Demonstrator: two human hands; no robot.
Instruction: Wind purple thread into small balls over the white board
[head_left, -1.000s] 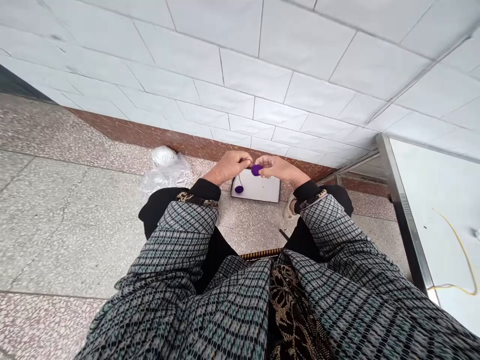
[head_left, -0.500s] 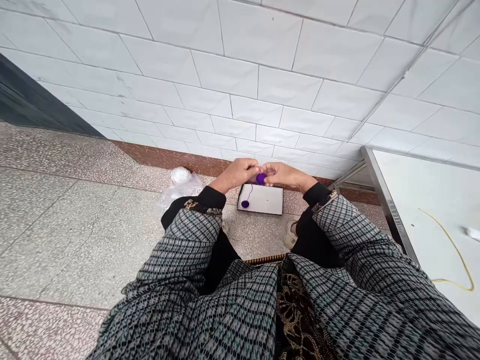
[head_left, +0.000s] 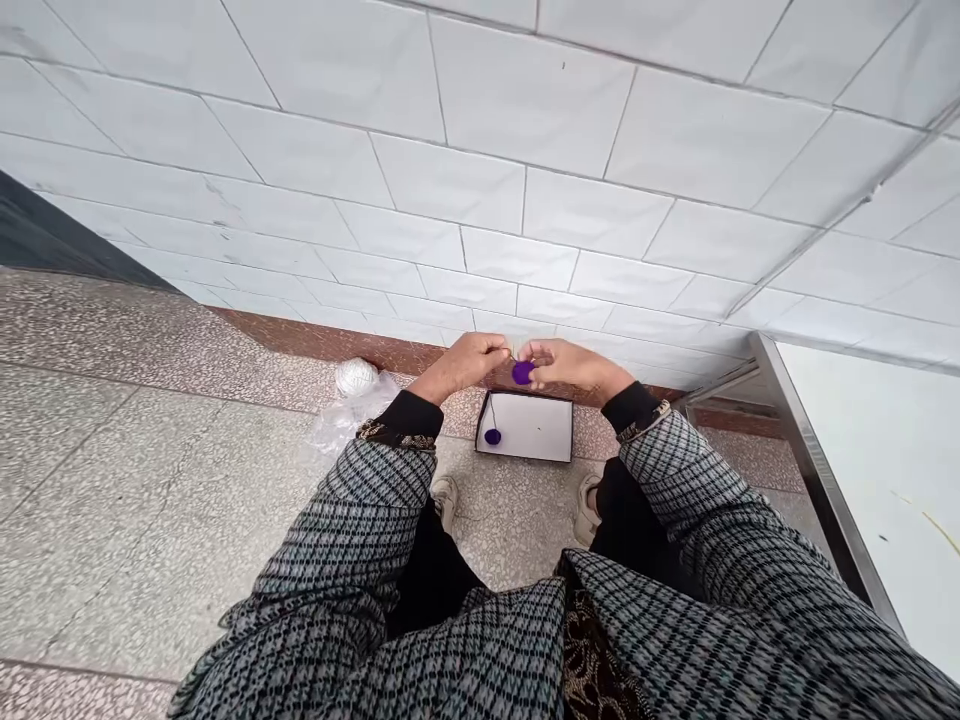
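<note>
My two hands meet out in front of me, above my knees. My right hand (head_left: pixel 564 365) pinches a small purple crocheted piece (head_left: pixel 523 372). Closed like a fist, my left hand (head_left: pixel 469 362) holds something thin at the piece's left edge, too small to name. A purple thread runs down from the piece to a little purple yarn ball (head_left: pixel 493 436). That ball lies in the left part of a shallow white box (head_left: pixel 536 428) on the floor, just beyond my shoes.
A white yarn ball (head_left: pixel 355 376) sits on clear plastic wrap (head_left: pixel 337 420) by the wall's brown skirting, left of the box. A metal-edged white table (head_left: pixel 870 470) stands at the right with a yellow cord on it. The floor is speckled stone tile.
The view has shifted, so both hands and the box sit lower in the picture. My hands stay together on the purple piece, and both shoes now show.
</note>
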